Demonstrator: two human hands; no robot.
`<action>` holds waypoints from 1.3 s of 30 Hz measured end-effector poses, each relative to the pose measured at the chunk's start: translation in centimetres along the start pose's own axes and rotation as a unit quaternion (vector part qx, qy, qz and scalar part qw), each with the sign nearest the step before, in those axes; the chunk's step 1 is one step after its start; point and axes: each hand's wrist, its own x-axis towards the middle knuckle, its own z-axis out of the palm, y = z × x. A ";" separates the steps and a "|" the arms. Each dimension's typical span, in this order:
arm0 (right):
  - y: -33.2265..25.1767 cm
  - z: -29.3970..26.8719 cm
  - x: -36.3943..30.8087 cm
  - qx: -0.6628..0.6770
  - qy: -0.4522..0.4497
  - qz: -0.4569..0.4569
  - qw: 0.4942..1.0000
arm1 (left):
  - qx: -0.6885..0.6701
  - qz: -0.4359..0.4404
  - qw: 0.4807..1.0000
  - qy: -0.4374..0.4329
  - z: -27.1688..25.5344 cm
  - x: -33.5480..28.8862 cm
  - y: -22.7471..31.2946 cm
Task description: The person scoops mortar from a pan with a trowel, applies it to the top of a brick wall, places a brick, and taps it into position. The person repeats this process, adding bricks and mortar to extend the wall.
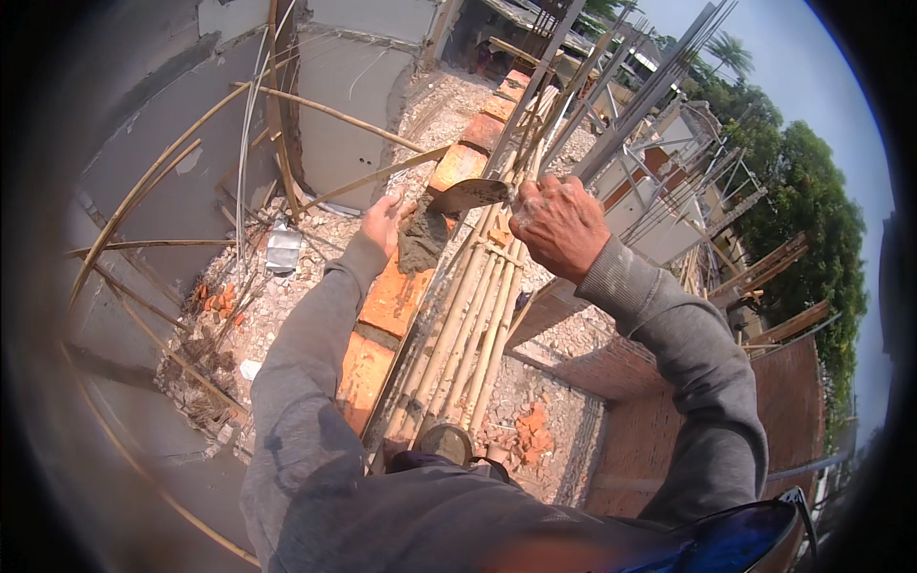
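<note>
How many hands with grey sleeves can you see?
2: the left hand is beside the grey mortar on the bricks, and the right hand holds the trowel.

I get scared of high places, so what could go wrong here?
The dark, flat metal trowel might nick the bare left grip close to its blade. The lumpy grey mortar might slide off the orange brick row. If the right grip slipped, the trowel could drop past the tan bamboo poles toward the pale rubble below.
</note>
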 end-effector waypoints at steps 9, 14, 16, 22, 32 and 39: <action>0.2 0.7 -0.1 -0.013 0.143 -0.017 0.989 | 0.051 0.034 0.998 0.007 -0.4 0.5 -0.6; 1.3 1.5 0.2 0.029 0.202 0.007 0.979 | 0.067 -0.020 0.998 -0.006 -2.3 2.3 -1.1; 0.7 2.0 0.6 0.017 0.150 -0.053 0.987 | -0.021 -0.044 0.999 -0.011 -2.4 2.7 -1.4; 0.3 3.4 1.8 -0.009 0.201 -0.054 0.978 | 0.033 0.023 0.999 -0.004 -1.9 2.4 -1.6; 1.5 2.0 1.1 0.016 0.220 0.044 0.974 | 0.076 0.019 0.997 -0.012 -2.7 2.8 -1.9; -1.8 3.6 -0.3 0.056 0.097 0.027 0.993 | 0.067 0.048 0.992 -0.097 -4.3 4.1 -2.4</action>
